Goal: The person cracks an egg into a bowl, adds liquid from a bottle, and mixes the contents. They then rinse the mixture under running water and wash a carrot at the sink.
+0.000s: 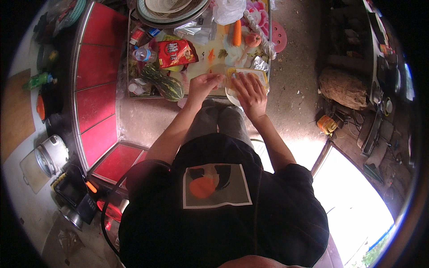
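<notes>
My left hand (203, 89) is closed in a pinch at the table's near edge. Whatever lies between its fingertips is too small and pale to make out. Beside it, my right hand (251, 94) rests with fingers stretched out over a clear package with yellow edges (260, 75). Part of that package is hidden under the fingers. A white rounded rim, perhaps a bowl (233, 99), shows below the package, partly covered by the right hand. Crumpled silver foil (259, 63) lies just beyond it.
Left on the table (201, 71) are a striped green squash (165, 82), a red snack bag (178, 52) and a plastic bottle (145, 55). Farther back are a carrot (236, 33), a peach-like fruit (253, 39), a white plastic bag (229, 11) and stacked baskets (172, 18).
</notes>
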The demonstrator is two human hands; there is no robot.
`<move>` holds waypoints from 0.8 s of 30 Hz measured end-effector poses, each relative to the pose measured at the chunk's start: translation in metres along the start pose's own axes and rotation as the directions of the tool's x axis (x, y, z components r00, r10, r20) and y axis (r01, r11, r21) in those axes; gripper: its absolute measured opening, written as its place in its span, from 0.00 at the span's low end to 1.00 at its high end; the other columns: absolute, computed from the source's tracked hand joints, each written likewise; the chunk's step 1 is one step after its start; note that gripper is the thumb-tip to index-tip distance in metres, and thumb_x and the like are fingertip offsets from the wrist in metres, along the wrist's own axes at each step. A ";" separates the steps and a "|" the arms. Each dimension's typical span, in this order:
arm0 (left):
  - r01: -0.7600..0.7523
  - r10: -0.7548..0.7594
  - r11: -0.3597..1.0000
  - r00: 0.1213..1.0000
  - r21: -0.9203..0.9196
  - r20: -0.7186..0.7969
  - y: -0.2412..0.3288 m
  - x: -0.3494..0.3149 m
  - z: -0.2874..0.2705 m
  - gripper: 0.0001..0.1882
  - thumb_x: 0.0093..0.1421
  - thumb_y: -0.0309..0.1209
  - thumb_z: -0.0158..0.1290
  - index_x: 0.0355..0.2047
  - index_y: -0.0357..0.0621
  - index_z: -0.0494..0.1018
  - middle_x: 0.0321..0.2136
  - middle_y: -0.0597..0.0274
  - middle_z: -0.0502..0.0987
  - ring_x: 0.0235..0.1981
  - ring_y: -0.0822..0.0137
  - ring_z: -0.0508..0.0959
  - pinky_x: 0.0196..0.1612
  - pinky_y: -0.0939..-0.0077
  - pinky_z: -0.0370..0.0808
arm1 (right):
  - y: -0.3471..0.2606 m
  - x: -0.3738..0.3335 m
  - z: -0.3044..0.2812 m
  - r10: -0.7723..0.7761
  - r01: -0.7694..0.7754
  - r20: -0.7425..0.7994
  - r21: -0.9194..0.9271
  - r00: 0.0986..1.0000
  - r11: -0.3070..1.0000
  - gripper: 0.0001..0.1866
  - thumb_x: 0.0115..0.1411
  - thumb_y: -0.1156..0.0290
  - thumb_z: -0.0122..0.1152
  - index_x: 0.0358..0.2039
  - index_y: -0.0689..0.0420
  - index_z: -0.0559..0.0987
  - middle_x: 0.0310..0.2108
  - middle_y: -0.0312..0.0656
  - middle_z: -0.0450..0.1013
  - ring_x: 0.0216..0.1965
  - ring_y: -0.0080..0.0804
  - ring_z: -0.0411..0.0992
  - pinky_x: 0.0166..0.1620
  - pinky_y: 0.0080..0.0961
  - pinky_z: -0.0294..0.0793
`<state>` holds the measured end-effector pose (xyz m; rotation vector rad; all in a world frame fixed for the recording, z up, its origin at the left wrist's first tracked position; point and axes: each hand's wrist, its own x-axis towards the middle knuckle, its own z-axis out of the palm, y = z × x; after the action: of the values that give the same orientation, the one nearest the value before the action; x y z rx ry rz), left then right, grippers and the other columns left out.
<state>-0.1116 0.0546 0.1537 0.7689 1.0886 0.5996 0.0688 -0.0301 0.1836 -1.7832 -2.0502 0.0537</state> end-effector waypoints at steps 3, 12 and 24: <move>-0.069 0.069 0.998 0.997 -0.004 0.037 -0.002 0.004 -0.001 0.18 0.53 0.32 0.64 0.41 0.35 0.77 0.33 0.64 0.79 0.31 0.77 0.77 0.36 0.84 0.75 | 0.000 0.000 0.000 0.014 -0.014 -0.004 0.001 1.000 1.000 0.33 0.44 0.72 0.61 0.56 0.44 0.73 0.56 0.38 0.68 0.56 0.43 0.66 0.59 0.39 0.64; -0.502 0.381 0.812 0.842 0.298 0.381 0.016 0.004 -0.008 0.14 0.51 0.19 0.62 0.39 0.35 0.77 0.40 0.60 0.79 0.50 0.71 0.74 0.52 0.76 0.73 | 0.001 0.000 0.000 0.130 -0.122 -0.027 0.195 0.991 0.973 0.35 0.38 0.76 0.66 0.52 0.47 0.75 0.53 0.38 0.72 0.54 0.41 0.69 0.56 0.37 0.68; -0.279 0.224 0.890 0.956 0.361 0.187 0.013 0.001 -0.013 0.16 0.54 0.25 0.62 0.44 0.42 0.77 0.38 0.61 0.78 0.44 0.69 0.77 0.52 0.74 0.73 | 0.000 -0.002 0.011 0.184 -0.170 0.009 0.426 0.983 0.888 0.34 0.37 0.75 0.68 0.51 0.48 0.76 0.51 0.40 0.73 0.53 0.41 0.70 0.55 0.36 0.69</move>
<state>-0.1244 0.0663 0.1605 1.2933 0.9930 0.5452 0.0650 -0.0292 0.1732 -1.6675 -1.6816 0.4877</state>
